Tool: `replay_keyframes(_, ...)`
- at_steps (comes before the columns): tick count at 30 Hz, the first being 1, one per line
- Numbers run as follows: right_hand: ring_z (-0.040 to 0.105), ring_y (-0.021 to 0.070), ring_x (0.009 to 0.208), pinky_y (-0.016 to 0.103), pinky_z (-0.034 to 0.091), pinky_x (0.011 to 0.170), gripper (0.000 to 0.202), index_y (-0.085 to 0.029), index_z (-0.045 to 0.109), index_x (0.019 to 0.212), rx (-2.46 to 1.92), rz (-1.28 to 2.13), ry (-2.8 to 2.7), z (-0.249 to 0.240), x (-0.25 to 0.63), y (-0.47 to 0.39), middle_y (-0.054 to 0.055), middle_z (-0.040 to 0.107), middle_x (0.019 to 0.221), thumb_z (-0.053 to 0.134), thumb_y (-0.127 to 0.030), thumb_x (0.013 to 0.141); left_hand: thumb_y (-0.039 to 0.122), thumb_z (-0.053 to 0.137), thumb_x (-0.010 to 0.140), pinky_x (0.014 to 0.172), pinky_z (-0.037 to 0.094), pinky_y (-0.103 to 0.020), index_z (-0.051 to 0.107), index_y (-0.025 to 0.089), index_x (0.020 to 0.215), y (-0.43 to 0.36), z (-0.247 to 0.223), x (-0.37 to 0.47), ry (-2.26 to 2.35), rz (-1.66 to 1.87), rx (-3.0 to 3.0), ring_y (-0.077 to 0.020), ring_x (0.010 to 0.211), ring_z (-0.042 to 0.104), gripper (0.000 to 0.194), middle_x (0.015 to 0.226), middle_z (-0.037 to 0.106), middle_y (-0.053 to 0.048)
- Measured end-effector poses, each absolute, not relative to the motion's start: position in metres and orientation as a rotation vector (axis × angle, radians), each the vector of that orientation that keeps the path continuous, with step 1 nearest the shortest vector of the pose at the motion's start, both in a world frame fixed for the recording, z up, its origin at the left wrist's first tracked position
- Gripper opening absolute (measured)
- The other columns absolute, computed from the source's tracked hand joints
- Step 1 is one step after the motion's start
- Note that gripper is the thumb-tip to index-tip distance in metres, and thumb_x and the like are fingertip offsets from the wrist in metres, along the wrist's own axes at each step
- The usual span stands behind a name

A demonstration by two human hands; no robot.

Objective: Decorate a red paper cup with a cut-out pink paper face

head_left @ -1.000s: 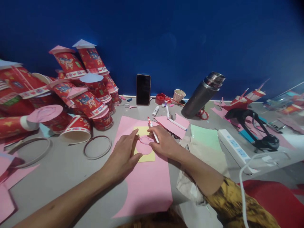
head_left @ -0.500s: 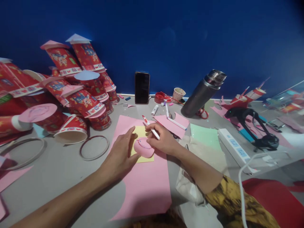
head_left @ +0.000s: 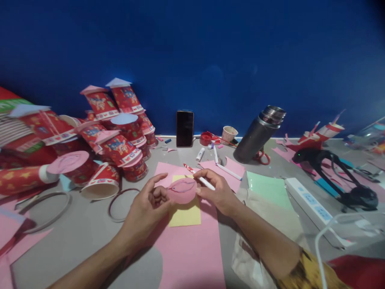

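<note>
A pink paper disc [head_left: 182,196] with a leaf-like outline in red and purple is raised slightly off a yellow paper square [head_left: 185,217]. My left hand [head_left: 149,205] pinches its left edge between thumb and curled fingers, the index finger stretched out above. On the other side, my right hand [head_left: 219,193] grips a white marker [head_left: 207,184] with a red tip, and its fingertips also touch the disc's right edge. Both hands are over a large pink sheet [head_left: 192,257] that lies under the yellow square.
Red paper cups [head_left: 120,149] with paper tops are stacked at left, beside a ring [head_left: 110,208]. A phone [head_left: 184,129] stands against the blue wall. To the right are a dark thermos [head_left: 255,138], a power strip [head_left: 313,208] and a black strap frame [head_left: 327,176].
The pink disc has come up off the yellow square, and my left fingers have curled onto its edge. The marker stays in my right hand. My view has tilted up.
</note>
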State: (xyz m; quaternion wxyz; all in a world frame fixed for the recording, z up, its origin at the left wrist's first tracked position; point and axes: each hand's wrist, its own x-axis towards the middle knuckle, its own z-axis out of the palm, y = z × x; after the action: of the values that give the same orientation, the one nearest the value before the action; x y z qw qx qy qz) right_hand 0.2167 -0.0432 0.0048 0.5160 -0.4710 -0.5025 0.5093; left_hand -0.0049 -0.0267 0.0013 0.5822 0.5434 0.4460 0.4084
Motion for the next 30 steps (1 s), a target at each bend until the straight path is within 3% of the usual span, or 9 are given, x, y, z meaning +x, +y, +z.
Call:
replay_keyframes(4, 0.06, 0.0155, 0.076, 0.027, 0.052, 0.07, 0.033, -0.022, 0.069, 0.099, -1.156, 1.174, -1.151, 0.004, 0.207, -0.045, -0.001, 0.064, 0.083, 0.074, -0.021, 0.067, 0.031, 0.085, 0.07, 0.064, 0.048, -0.026, 0.051, 0.02, 0.134, -0.024, 0.0, -0.005, 1.001, 0.916, 1.158, -0.0156, 0.073, 0.063, 0.073, 0.079, 0.067, 0.003)
replay_keyframes(10, 0.058, 0.0132, 0.077, 0.025, 0.049, 0.072, 0.035, -0.022, 0.066, 0.106, -1.205, 1.084, -1.082, 0.001, 0.198, -0.047, -0.002, 0.063, 0.086, 0.074, -0.022, 0.072, 0.031, 0.091, 0.071, 0.067, 0.052, -0.024, 0.067, 0.018, 0.111, -0.027, -0.004, -0.002, 0.913, 0.934, 0.968, -0.0144, 0.08, 0.065, 0.048, 0.093, 0.074, -0.004)
replay_keyframes(17, 0.059, 0.0126, 0.077, 0.025, 0.05, 0.073, 0.034, -0.022, 0.066, 0.109, -1.211, 1.03, -1.138, -0.002, 0.196, -0.052, -0.001, 0.064, 0.091, 0.072, -0.019, 0.075, 0.028, 0.094, 0.065, 0.06, 0.049, -0.021, 0.071, 0.018, 0.102, -0.028, 0.005, -0.001, 0.949, 0.944, 0.95, -0.0118, 0.071, 0.062, 0.045, 0.083, 0.073, -0.001)
replay_keyframes(22, 0.061, 0.0135, 0.077, 0.025, 0.052, 0.073, 0.034, -0.022, 0.065, 0.108, -1.213, 0.976, -1.155, -0.002, 0.193, -0.052, -0.001, 0.065, 0.091, 0.072, -0.021, 0.075, 0.028, 0.09, 0.07, 0.058, 0.047, -0.019, 0.073, 0.02, 0.103, -0.028, 0.003, -0.003, 0.947, 0.946, 1.006, -0.0118, 0.071, 0.06, 0.038, 0.079, 0.07, 0.001)
replay_keyframes(30, 0.06, 0.0127, 0.076, 0.025, 0.051, 0.071, 0.034, -0.022, 0.066, 0.109, -1.215, 0.949, -1.147, -0.002, 0.193, -0.051, 0.0, 0.067, 0.091, 0.072, -0.02, 0.075, 0.029, 0.091, 0.073, 0.06, 0.046, -0.018, 0.074, 0.02, 0.1, -0.029, -0.003, -0.002, 0.856, 0.917, 0.973, -0.0116, 0.073, 0.061, 0.033, 0.087, 0.073, -0.001)
